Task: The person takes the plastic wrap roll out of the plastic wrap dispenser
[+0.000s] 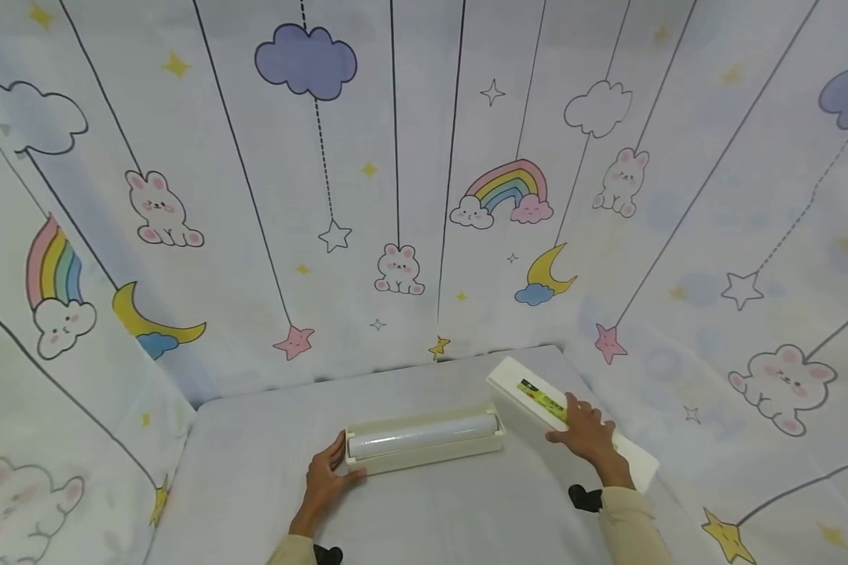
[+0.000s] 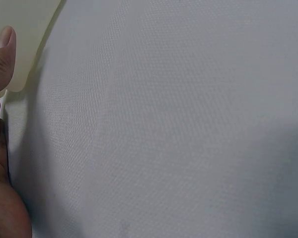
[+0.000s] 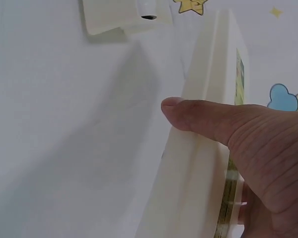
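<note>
A long cream dispenser box (image 1: 434, 458) lies on the table with a shiny, whitish roll of film (image 1: 424, 436) inside its uncovered top. My left hand (image 1: 323, 480) grips the box's left end, thumb at the front; the left wrist view shows the thumb (image 2: 4, 59) against the cream wall. To the right, my right hand (image 1: 586, 431) holds the long box lid (image 1: 512, 377) from above, across its yellow-green label (image 1: 541, 399). In the right wrist view the thumb (image 3: 198, 116) presses one long side of the lid, with the other fingers mostly hidden behind it.
A white cloth covers the table (image 1: 268, 439). Printed curtains (image 1: 424, 157) with rabbits, stars and clouds rise behind it and on both sides. The lid slants along the table's right edge, close to the right curtain (image 1: 678, 392).
</note>
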{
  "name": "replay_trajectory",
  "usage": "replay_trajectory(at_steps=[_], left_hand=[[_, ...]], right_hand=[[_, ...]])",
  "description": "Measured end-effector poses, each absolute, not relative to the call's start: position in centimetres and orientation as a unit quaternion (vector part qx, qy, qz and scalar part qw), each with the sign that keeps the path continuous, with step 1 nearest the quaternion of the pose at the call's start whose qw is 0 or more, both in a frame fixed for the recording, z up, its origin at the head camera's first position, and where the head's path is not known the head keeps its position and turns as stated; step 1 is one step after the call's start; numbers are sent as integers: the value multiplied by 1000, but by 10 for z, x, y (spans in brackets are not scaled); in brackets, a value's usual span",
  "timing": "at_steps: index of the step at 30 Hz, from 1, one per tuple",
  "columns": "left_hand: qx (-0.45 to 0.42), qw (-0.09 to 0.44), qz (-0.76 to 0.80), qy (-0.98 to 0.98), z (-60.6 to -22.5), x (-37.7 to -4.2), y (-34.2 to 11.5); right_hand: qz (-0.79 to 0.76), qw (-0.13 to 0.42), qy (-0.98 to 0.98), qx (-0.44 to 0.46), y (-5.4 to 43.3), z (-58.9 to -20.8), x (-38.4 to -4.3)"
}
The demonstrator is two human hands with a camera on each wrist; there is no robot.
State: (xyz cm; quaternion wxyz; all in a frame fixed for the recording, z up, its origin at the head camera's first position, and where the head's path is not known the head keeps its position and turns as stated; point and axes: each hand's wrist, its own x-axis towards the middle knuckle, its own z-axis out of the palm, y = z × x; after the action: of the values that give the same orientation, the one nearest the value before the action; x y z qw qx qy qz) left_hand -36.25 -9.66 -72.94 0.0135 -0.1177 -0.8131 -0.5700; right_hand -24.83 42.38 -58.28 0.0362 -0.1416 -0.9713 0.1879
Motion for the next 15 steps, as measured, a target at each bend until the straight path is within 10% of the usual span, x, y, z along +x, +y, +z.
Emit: replay_trajectory(at_steps=[15], left_hand=[[-129, 23, -569, -812, -731, -363, -96]], right_hand=[[208, 8, -963, -172, 428, -594, -228]])
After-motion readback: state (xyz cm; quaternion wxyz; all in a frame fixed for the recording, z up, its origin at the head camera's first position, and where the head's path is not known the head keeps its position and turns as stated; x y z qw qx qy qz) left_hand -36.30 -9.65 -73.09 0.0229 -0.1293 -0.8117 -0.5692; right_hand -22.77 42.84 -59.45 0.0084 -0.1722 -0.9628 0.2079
